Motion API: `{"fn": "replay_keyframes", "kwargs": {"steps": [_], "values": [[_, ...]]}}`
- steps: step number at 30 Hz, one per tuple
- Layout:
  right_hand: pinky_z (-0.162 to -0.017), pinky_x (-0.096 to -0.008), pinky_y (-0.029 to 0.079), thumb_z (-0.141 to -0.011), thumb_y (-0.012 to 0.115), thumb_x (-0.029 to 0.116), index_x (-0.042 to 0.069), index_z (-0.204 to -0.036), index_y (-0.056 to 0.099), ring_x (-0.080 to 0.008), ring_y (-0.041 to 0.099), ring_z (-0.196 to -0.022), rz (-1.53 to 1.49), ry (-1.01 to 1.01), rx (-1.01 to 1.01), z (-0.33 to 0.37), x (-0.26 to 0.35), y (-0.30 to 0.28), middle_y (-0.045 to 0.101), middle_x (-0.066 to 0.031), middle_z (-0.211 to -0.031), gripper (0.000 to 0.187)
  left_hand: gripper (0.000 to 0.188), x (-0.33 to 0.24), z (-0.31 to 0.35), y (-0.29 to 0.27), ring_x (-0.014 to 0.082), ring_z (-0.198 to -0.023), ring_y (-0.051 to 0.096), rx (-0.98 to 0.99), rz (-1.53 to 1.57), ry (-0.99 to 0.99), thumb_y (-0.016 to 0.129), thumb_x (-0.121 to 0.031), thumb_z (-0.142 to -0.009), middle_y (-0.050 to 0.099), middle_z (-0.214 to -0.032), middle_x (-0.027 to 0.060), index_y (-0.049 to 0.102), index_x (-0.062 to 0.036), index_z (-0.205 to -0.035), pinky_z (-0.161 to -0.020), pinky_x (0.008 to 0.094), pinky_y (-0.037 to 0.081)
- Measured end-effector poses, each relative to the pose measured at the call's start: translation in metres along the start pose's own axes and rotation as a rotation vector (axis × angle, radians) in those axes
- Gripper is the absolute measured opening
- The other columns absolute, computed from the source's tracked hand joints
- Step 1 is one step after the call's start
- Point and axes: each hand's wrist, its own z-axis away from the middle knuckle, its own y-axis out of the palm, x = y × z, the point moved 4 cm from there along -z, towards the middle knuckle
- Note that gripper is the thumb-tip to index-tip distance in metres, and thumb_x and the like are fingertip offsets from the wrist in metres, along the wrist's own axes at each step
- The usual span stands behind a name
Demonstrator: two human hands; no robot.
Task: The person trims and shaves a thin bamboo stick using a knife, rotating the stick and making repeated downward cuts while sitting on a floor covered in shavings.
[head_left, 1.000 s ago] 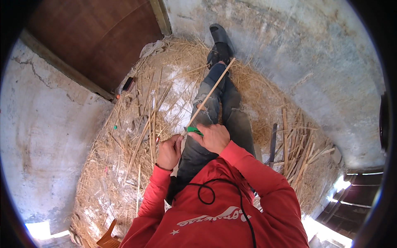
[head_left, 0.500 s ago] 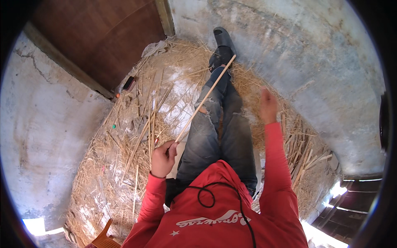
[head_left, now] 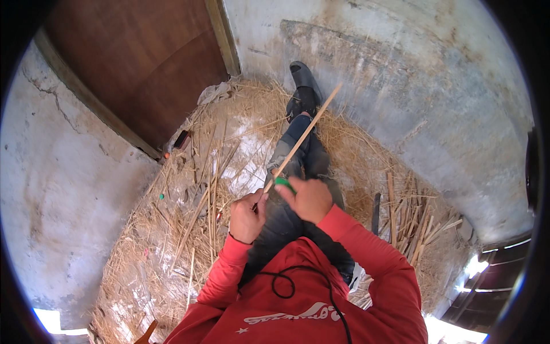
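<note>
My left hand is closed on the near end of a long, thin, pale wooden stick. The stick slants up and to the right, over my crossed legs in dark, torn jeans, toward the wall. Against the stick, just beyond my left fingers, my right hand is closed on a small green-handled tool. Its working end is hidden, so I cannot make out its kind.
Straw and shavings cover the floor around me. Several loose sticks lie in a pile at the right, beside a dark rod. A brown door and pale walls enclose the corner. A dark brush-like object lies near the door.
My right hand has come in from the right to the stick, and the green tool now shows in it. My left hand has shifted right with the stick.
</note>
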Motion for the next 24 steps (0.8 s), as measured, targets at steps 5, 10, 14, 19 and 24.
{"fn": "replay_keyframes", "kwargs": {"steps": [5,10,14,19,24], "values": [[-0.085,-0.0572,0.049,-0.107,0.043,0.054,0.008,-0.111,0.076,-0.0470,0.067,-0.097,-0.277,0.352,-0.390,-0.056,-0.160,-0.042,0.071,-0.0281,-0.100,0.056,0.019,-0.009,0.024,-0.026,0.0303,-0.057,0.065,0.154,-0.034,0.008,0.071,-0.009,-0.094,0.068,-0.074,0.0207,0.075,0.0066,-0.106,-0.056,0.0372,0.050],[-0.070,-0.0469,0.048,-0.106,0.047,0.056,-0.003,-0.089,0.070,-0.0320,0.064,-0.075,-0.312,0.626,-0.604,-0.047,-0.319,-0.085,0.064,-0.0157,-0.075,0.065,0.019,0.006,0.040,-0.046,0.0130,-0.056,0.058,0.136,0.157,-0.078,0.069,-0.009,-0.098,0.065,-0.069,0.0105,0.075,0.0061,-0.108,-0.053,0.0282,0.044],[-0.054,-0.0330,0.039,-0.106,0.051,0.056,0.003,-0.082,0.067,-0.0115,0.043,-0.056,-0.727,0.571,-0.595,-0.052,-0.261,-0.091,0.044,0.0010,-0.064,0.060,0.023,0.009,0.017,-0.030,0.0073,-0.061,0.056,0.071,0.392,-0.164,0.062,-0.012,-0.105,0.065,-0.072,0.0033,0.073,0.0049,-0.114,-0.055,0.0253,0.044],[-0.047,-0.0258,0.028,-0.104,0.061,0.041,0.005,-0.101,0.069,-0.0027,0.035,-0.052,-1.185,0.256,-0.315,-0.058,-0.090,-0.089,0.042,0.0083,-0.063,0.037,0.026,-0.026,-0.008,0.000,0.0040,-0.061,0.049,0.178,0.724,-0.244,0.054,-0.017,-0.110,0.061,-0.077,-0.0004,0.070,0.0011,-0.118,-0.055,0.0205,0.039],[-0.057,-0.0254,0.037,-0.097,0.075,0.026,0.002,-0.100,0.074,-0.0039,0.046,-0.063,-1.033,-0.051,-0.114,-0.055,0.008,-0.107,0.055,0.0066,-0.071,0.024,0.032,-0.058,-0.005,0.012,0.0039,-0.056,0.046,0.423,0.980,-0.336,0.048,-0.024,-0.113,0.062,-0.078,0.0002,0.065,0.0001,-0.125,-0.051,0.0207,0.037]]}}
